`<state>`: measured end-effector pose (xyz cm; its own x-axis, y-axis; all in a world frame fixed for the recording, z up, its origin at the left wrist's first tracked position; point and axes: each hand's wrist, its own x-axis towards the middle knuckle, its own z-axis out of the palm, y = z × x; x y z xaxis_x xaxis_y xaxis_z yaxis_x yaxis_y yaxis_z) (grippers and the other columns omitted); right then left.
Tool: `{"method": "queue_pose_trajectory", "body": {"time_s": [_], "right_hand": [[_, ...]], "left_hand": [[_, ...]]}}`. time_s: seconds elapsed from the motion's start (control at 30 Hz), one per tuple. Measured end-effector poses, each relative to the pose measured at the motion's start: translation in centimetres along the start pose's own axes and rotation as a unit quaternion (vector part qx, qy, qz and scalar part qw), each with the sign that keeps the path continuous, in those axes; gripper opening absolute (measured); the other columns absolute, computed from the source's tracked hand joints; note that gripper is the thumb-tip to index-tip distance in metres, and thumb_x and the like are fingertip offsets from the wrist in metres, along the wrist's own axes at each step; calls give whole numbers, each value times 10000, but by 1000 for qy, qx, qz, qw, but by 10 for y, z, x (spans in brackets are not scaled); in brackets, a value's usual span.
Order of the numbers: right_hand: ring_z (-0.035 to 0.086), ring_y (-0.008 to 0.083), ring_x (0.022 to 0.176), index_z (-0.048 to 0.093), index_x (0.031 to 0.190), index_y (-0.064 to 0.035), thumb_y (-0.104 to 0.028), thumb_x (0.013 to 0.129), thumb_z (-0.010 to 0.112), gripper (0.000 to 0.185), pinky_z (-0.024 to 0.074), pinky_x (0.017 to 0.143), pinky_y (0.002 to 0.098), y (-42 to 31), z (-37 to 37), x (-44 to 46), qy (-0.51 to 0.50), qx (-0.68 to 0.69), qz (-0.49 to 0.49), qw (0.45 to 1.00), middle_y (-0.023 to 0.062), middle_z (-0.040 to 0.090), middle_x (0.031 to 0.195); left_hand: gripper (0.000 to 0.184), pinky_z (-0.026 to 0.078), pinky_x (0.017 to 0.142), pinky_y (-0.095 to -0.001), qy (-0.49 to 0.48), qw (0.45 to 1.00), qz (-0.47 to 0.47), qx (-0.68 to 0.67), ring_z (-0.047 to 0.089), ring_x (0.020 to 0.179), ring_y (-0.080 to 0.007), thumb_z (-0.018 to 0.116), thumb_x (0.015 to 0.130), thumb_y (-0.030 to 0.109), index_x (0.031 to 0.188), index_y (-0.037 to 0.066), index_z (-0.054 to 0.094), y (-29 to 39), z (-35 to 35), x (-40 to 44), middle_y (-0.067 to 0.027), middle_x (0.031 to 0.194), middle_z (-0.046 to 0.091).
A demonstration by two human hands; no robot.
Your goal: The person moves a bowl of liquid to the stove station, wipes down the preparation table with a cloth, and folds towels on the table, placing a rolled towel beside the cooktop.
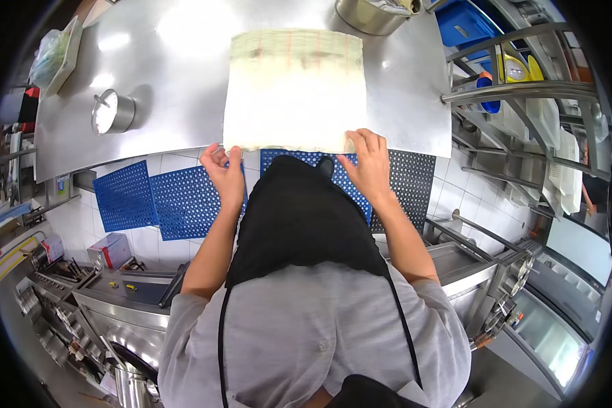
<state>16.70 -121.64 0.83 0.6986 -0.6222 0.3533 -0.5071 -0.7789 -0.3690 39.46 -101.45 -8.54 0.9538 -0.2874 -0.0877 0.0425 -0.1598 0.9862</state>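
Note:
A pale, cream-coloured cloth (296,95) with faint stripes and a darker band near its far end lies flat on the steel table (170,81). Its near edge reaches the table's front edge. At the cloth's near left corner is my left hand (224,173), thumb and fingers curled at the edge with a gap between them. My right hand (370,163) is at the near right corner, its fingers on the cloth's edge and its thumb apart. Whether either hand pinches the cloth is hard to make out.
A small metal cup (113,112) of white contents stands left on the table. At the far right is a large metal pot (374,17), at the far left a tray (64,61) with a plastic bag. A metal rack (523,92) stands right; blue mats (183,202) cover the floor.

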Motion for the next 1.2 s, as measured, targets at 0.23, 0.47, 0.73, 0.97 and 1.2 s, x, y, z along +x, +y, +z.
{"method": "queue_pose_trajectory", "body": {"time_s": [0.23, 0.47, 0.73, 0.97, 1.2], "right_hand": [[639, 331, 1038, 741, 1035, -50, -62, 803, 733, 233, 555, 875, 408, 31, 6, -4, -69, 41, -33, 996, 140, 708, 1149], [669, 378, 802, 706, 961, -81, -57, 860, 624, 132, 550, 701, 482, 50, -28, 120, 44, -3, -92, 995, 145, 698, 899], [658, 288, 951, 652, 969, -72, -103, 768, 685, 206, 547, 757, 397, 72, 0, 70, -63, -87, -257, 960, 90, 680, 951], [576, 303, 1169, 659, 1050, -38, -257, 772, 776, 372, 502, 905, 426, 60, -7, 17, -102, -29, -209, 972, 102, 634, 1224], [654, 285, 965, 729, 949, -35, -156, 819, 778, 185, 540, 803, 403, 67, -1, 27, -158, 18, -205, 966, 88, 718, 1038]], "left_hand": [[408, 472, 618, -232, -100, 991, -77, -54, 570, 674, -91, 657, 931, 39, 1278, -14, 449, 66, -11, 3, -35, 782, 594], [199, 423, 619, -224, -192, 980, 42, -3, 533, 660, -71, 669, 948, 114, 1068, -28, 742, 139, 17, 101, 3, 756, 631], [182, 497, 712, -357, -252, 881, 310, 254, 601, 749, -253, 672, 943, 139, 1082, 41, 735, 53, 6, 98, -87, 873, 666], [294, 486, 764, -391, -236, 815, 405, 340, 567, 1004, -287, 777, 828, 100, 1117, 82, 726, 61, -20, 53, -115, 1024, 596], [315, 506, 880, -422, -233, 848, 371, 297, 569, 1101, -316, 765, 811, 44, 1118, 84, 711, 53, -20, 57, -121, 1116, 612]]}}
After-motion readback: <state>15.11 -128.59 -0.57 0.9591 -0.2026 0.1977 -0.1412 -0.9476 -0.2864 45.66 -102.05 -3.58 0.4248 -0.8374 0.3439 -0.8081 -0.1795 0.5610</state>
